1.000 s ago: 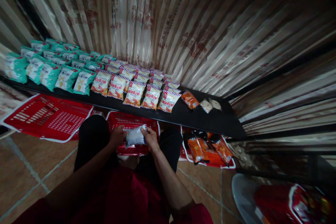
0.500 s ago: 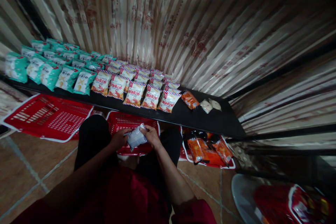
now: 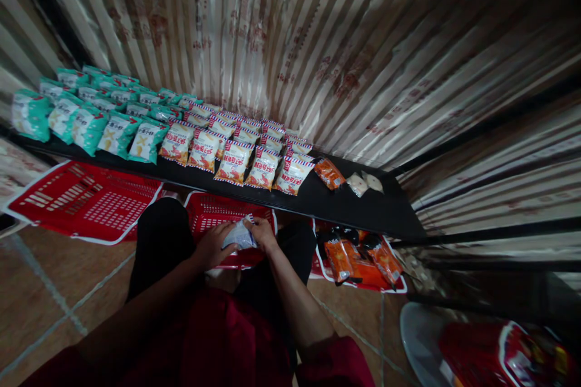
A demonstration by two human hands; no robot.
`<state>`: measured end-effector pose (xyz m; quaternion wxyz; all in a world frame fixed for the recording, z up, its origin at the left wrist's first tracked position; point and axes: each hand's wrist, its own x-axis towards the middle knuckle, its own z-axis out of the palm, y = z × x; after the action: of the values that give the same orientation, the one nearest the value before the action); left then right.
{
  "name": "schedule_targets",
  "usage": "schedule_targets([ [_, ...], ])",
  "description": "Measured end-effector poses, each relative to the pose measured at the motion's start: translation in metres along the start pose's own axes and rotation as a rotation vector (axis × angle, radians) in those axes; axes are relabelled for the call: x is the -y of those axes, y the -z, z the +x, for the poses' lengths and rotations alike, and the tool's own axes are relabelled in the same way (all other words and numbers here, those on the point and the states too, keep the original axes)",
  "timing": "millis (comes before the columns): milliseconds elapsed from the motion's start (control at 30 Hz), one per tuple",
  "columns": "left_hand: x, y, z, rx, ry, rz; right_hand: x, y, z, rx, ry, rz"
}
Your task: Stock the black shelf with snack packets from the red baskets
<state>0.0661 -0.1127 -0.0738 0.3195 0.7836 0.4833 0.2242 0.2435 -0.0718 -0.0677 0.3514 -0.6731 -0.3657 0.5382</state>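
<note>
A silvery-white snack packet [image 3: 240, 236] is held between my two hands, over a red basket [image 3: 209, 207] by my knees. My left hand [image 3: 215, 248] is wrapped round the packet's left side, covering part of it. At its upper right corner, my right hand [image 3: 262, 233] grips the packet with fingers closed. Just beyond, on a black shelf [image 3: 345, 211], stand rows of white and orange packets [image 3: 232, 162], with teal packets [image 3: 113, 135] to their left. An orange packet [image 3: 329, 173] and two small pale packets [image 3: 364, 182] lie at the right.
Another red basket [image 3: 86, 199] lies at the left. At the right, a red basket [image 3: 399, 285] holds orange and black packets [image 3: 339, 259]. A grey round tub [image 3: 415, 338] and a red container [image 3: 472, 347] are at the lower right. Striped curtain [image 3: 254, 30] hangs behind the shelf.
My left hand has moved right and over the packet, covering more of it. My right hand keeps its grip at the upper right corner.
</note>
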Motion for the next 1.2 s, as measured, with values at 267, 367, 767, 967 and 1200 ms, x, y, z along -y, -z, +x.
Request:
schedule_targets([
  [267, 0.001, -0.005, -0.006, 0.098, -0.001, 0.035, -0.002, 0.002, 0.0, -0.035, -0.163, -0.003],
  [367, 0.0, -0.006, -0.007, 0.099, 0.02, 0.006, -0.004, 0.001, -0.001, -0.028, -0.212, 0.052],
  [767, 0.007, -0.007, -0.004, 0.065, 0.181, -0.255, 0.002, 0.0, -0.008, -0.014, -0.3, 0.236],
  [967, 0.001, 0.005, 0.006, -0.015, 0.343, -0.626, 0.003, 0.004, -0.018, 0.074, -0.194, 0.351],
  [1200, -0.013, 0.018, 0.026, -0.037, 0.408, -0.918, 0.019, 0.008, -0.036, 0.265, 0.04, 0.31],
])
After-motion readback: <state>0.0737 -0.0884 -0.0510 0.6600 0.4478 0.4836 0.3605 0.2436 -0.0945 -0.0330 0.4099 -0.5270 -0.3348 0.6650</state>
